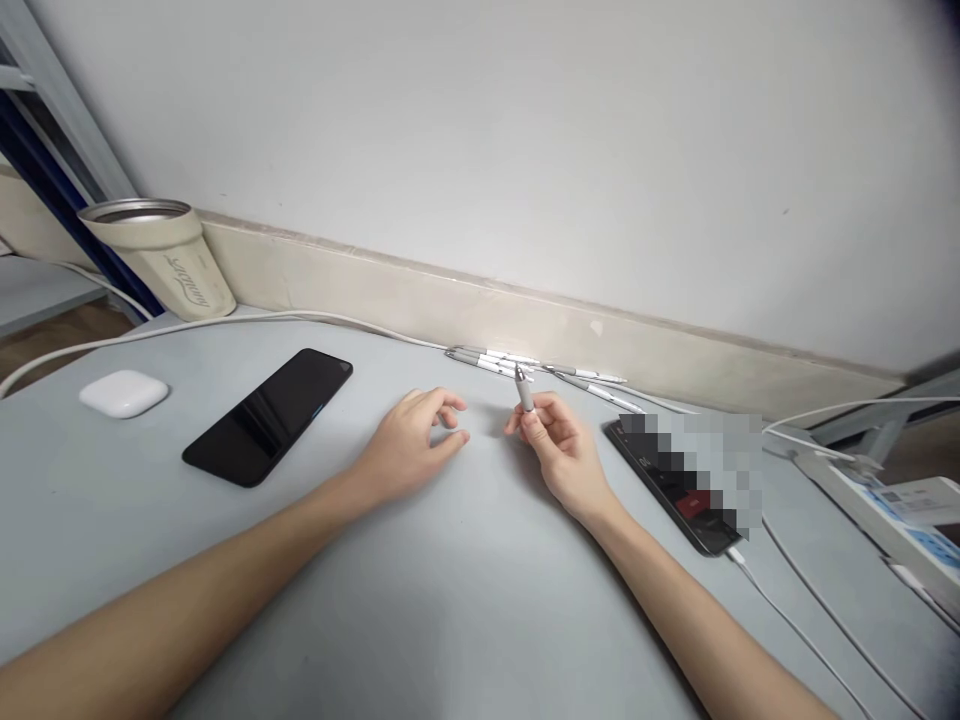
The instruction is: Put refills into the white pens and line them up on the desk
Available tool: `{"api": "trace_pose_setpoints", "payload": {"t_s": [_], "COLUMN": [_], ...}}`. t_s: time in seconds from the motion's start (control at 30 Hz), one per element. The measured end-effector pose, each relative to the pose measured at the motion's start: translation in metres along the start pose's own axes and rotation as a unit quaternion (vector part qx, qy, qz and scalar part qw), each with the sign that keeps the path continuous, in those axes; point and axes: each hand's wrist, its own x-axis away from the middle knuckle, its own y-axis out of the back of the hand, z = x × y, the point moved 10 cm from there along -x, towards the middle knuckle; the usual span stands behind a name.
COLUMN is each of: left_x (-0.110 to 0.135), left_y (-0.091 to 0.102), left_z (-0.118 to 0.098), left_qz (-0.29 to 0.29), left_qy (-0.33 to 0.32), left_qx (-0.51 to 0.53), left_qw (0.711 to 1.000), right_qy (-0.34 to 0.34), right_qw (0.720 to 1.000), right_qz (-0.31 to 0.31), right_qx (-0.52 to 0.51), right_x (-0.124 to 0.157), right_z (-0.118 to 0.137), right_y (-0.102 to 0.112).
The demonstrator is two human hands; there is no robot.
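Note:
Between the thumb and fingers of my right hand (562, 445) is a pen (524, 390) with a grey grip, its metal tip pointing up and away from me. The rear part of the pen is hidden in the hand. My left hand (412, 440) rests on the grey tabletop (420, 590) to the left, fingers curved and apart from the thumb, with nothing between them. Beyond both hands, several white and grey pens (495, 360) lie loosely along the foot of the wall, and a few more pens (592, 385) lie just right of them.
A black phone (270, 415) and a white earbud case (124, 393) lie at left, before a cream cup (169, 260). At right are a phone (660, 480) on a charging cable (795, 610) and a power strip (892, 510). A white wall (525, 150) closes off the back.

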Motion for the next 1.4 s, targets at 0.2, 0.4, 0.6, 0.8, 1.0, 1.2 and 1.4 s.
{"api": "trace_pose_setpoints", "payload": {"t_s": [0.2, 0.4, 0.6, 0.8, 1.0, 1.2, 1.4], "left_x": [-0.001, -0.001, -0.002, -0.002, -0.001, -0.002, -0.004], "left_y": [0.000, 0.003, 0.002, -0.001, -0.001, 0.002, 0.003], "left_z": [-0.007, -0.008, -0.012, -0.007, -0.007, 0.002, 0.003], "left_qz": [0.024, 0.030, 0.026, 0.037, 0.040, 0.040, 0.033], "left_qy": [0.003, 0.036, -0.012, 0.005, 0.022, 0.074, 0.056], "left_qx": [0.034, 0.024, 0.000, 0.027, 0.003, 0.043, 0.067], "left_qw": [0.999, 0.999, 1.000, 0.999, 0.999, 0.996, 0.996], "right_qy": [0.053, 0.123, 0.120, 0.126, 0.117, 0.111, 0.100], "right_qw": [0.983, 0.942, 0.935, 0.930, 0.919, 0.924, 0.929], "right_qz": [0.004, 0.064, 0.061, 0.048, 0.036, -0.017, 0.005], "right_qx": [0.178, 0.305, 0.329, 0.341, 0.374, 0.365, 0.357], "right_x": [0.008, 0.015, 0.013, 0.013, 0.012, 0.009, 0.009], "right_z": [0.016, 0.029, 0.022, 0.022, 0.024, 0.025, 0.022], "right_y": [-0.008, -0.028, -0.025, -0.024, -0.022, -0.007, -0.010]}}
